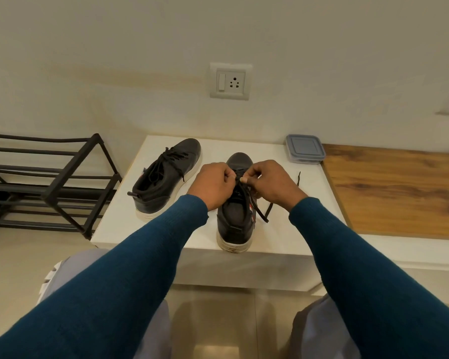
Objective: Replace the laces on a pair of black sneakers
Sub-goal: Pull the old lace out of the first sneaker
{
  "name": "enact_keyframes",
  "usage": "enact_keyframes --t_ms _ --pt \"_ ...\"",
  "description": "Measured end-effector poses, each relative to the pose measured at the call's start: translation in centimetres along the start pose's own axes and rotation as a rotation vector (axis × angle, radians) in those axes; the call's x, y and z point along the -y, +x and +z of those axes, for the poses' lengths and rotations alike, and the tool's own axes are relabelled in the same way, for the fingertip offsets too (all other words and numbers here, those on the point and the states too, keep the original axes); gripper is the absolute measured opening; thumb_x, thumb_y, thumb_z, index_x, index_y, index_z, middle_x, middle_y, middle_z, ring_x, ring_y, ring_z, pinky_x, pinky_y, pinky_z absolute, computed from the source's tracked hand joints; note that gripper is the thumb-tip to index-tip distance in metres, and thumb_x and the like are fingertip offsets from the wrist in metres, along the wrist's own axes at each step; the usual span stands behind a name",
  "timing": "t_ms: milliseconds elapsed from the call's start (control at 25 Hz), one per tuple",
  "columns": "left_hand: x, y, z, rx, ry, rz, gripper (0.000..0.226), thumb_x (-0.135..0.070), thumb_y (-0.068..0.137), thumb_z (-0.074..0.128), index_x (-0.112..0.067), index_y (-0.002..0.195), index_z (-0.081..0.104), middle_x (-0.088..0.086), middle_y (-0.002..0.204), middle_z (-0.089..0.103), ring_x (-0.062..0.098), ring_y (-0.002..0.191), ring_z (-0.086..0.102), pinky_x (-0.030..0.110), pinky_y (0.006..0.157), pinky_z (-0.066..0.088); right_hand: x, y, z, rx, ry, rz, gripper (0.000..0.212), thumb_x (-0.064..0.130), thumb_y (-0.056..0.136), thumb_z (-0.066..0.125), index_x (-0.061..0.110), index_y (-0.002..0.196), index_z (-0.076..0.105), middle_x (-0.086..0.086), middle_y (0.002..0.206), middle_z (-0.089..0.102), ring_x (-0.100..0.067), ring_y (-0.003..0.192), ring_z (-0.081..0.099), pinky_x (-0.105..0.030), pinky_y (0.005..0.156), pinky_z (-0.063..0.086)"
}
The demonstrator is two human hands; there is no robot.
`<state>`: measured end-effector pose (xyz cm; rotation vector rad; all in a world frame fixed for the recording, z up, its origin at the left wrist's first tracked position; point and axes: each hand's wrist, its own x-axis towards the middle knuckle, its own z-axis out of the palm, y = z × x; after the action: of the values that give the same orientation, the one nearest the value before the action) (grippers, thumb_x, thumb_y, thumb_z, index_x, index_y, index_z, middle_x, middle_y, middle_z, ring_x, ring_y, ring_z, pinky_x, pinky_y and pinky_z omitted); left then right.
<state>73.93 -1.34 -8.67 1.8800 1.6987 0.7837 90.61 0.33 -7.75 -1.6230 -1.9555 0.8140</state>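
A person sits facing a low white table, both arms in dark blue sleeves reaching straight forward from the bottom of the view. The two hands meet over the nearer black sneaker, which stands on the front edge of the table with its heel toward the person and its toe pointing at the wall. The left hand is curled, knuckles up, its fingers closed on the black lace above the shoe's tongue. The right hand mirrors it, thumb and forefinger pinching the same lace just beside the left fingers. A loose end of the lace trails down the shoe's right side, and another tip shows on the table past the right wrist. The second black sneaker rests further back and to the left, angled, already laced. A lidded plastic container sits at the table's far right corner, next to a wooden surface. A black metal rack stands on the left.
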Motion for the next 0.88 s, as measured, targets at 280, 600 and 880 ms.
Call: enact_keyframes --t_ms 280,600,880 --pt "0.5 0.1 0.3 -0.015 -0.057 -0.010 0.019 -0.021 0.098 0.056 -0.009 0.093 0.069 0.007 0.088 0.070 0.023 0.084 0.068 0.037 0.075 0.061 0.6 -0.2 0.4 -0.039 -0.263 -0.209 0.016 0.023 0.098 0.059 0.018 0.100 0.074 0.006 0.092 0.067 -0.012 0.085 0.061 -0.027 0.077 0.049" --pt "0.6 0.3 0.7 -0.011 -0.088 -0.052 0.026 -0.015 0.097 0.052 0.002 0.089 0.070 0.018 0.089 0.071 0.023 0.073 0.064 0.034 0.071 0.058 1.8 -0.5 1.7 -0.081 -0.420 -0.102 0.010 0.016 0.098 0.057 0.010 0.099 0.066 -0.008 0.096 0.064 -0.021 0.079 0.060 -0.035 0.074 0.053" --pt "0.9 0.4 0.7 -0.005 -0.138 -0.092 0.029 -0.014 0.095 0.051 0.007 0.084 0.067 0.021 0.077 0.065 0.026 0.066 0.057 0.037 0.066 0.056 1.7 -1.5 3.5 -0.118 -0.443 -0.068 0.020 0.007 0.093 0.061 0.008 0.110 0.051 -0.009 0.102 0.045 -0.017 0.067 0.045 -0.029 0.061 0.038"
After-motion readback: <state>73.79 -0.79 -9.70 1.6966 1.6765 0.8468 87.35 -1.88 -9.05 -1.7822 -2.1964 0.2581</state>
